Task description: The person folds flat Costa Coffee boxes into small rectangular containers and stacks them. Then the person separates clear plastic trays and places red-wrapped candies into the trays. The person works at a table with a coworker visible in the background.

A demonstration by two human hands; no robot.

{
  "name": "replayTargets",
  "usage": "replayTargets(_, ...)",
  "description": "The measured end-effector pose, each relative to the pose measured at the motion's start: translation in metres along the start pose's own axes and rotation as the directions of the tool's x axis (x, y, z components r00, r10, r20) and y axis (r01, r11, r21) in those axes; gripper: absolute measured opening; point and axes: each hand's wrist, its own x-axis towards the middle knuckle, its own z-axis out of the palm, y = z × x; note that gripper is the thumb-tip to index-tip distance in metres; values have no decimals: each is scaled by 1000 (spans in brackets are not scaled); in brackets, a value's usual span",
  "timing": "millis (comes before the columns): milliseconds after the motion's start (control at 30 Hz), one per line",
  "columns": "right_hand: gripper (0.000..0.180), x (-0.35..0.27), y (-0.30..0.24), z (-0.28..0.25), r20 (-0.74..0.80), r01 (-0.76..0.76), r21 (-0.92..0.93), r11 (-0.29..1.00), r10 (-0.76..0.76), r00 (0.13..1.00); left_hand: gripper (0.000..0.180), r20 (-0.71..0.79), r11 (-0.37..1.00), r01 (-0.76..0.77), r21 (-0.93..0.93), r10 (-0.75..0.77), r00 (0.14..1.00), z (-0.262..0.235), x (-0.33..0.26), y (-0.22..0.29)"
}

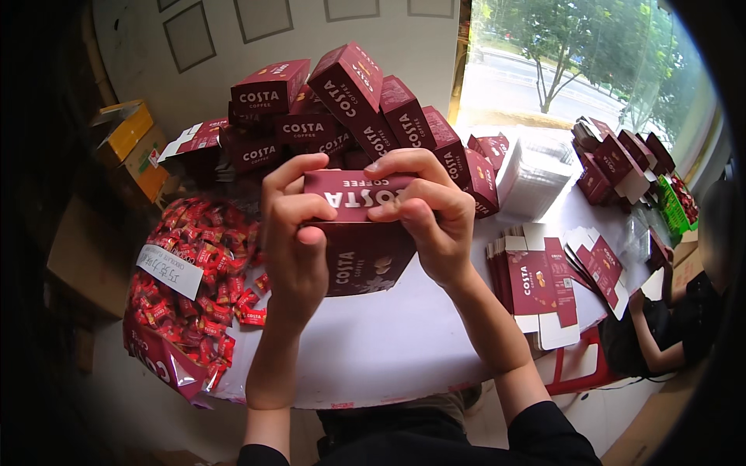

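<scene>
Head view: we hold one dark red box (365, 245) between both hands, raised over the middle of the white table (373, 353), on the near side of the heap of boxes (303, 128). Our left hand (291, 252) and right hand (444, 229) are both curled partway closed around it, one at each end, with bent fingers on the upper panel and thumbs by the near edge; the fingers hidden behind the box we cannot make out.

To handle it well, we judge that even, light pressure from both sides suits the thin card best, with fingertips close to the folds rather than the soft middle of a panel, so that nothing buckles. Matching the height of our two hands should help the edges sit square.

Its upper panel tips up toward us, and the panel below it faces our near side. The longest clear edge runs left to right, from hand to hand; since the depth is foreshortened, we cannot be sure that this is the long axis.
</scene>
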Motion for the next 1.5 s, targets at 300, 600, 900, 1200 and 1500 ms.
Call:
replayTargets(300, 50, 8, -25, -8, 386, -55, -419, 906, 233, 892, 46, 215, 996, 83, 30, -87, 973, -43, 7, -8)
replayTargets(600, 75, 6, -88, -95, -290, -178, -706, 685, -50, 956, 59, 125, 994, 34, -103, -21, 992, -39, 15, 24)
replayTargets(900, 81, -47, 57, -112, -346, -360, -924, 128, 115, 931, 40, 285, 994, 34, -108, -2, 959, -45, 17, 30)
replayTargets(1200, 50, -94, -18, -129, -324, -354, -935, -10, 426, 845, 37, 370, 999, 29, -20, -20, 929, -56, 19, 29)
replayTargets(1500, 57, -162, -105, -195, -746, -543, -634, -551, 621, 241, 44, 470, 992, 108, -67, -64, 880, -57, 19, 26)
